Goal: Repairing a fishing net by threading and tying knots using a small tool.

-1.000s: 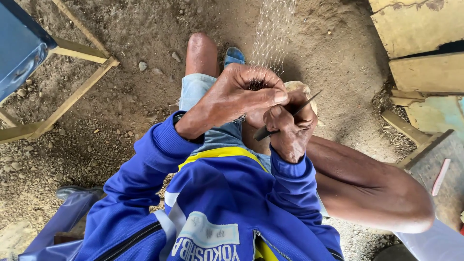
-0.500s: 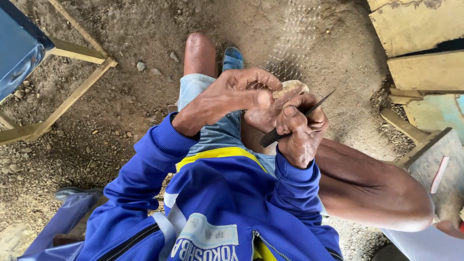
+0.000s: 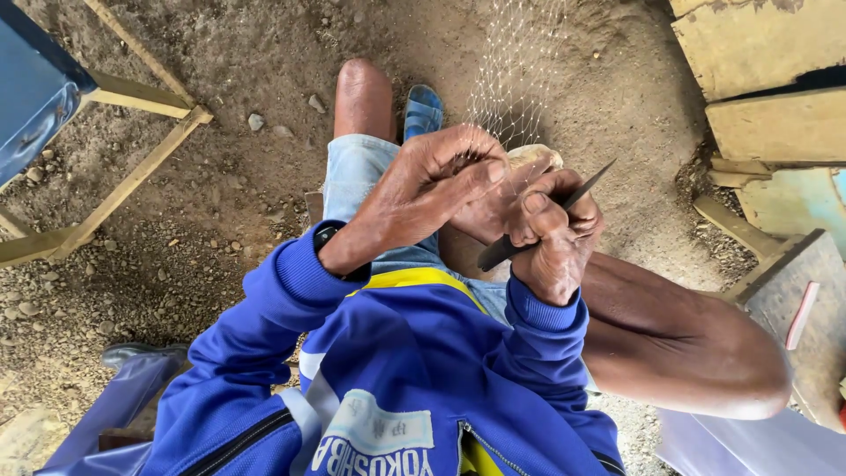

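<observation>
Hiding the net's [image 3: 520, 79] near edge, both hands grip; right hand [image 3: 551, 238] clasps a dark needle [image 3: 546, 220].

Net [image 3: 515, 79] ahead; perhaps open ground [image 3: 220, 159] leftward.

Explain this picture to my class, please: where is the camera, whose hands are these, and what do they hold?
The picture comes from a camera worn on a person's head, looking down at their own lap and hands. There is no machine here, only two bare hands in blue sleeves. The left hand pinches a fine net that stretches away over the dirt ground. The right hand grips a thin dark pointed tool, and the two hands touch. A pale lump shows behind the fingers; what it is cannot be told. A bare knee and a blue sandal lie beyond. Wooden boards stand to the right, and a wooden frame to the left.
</observation>
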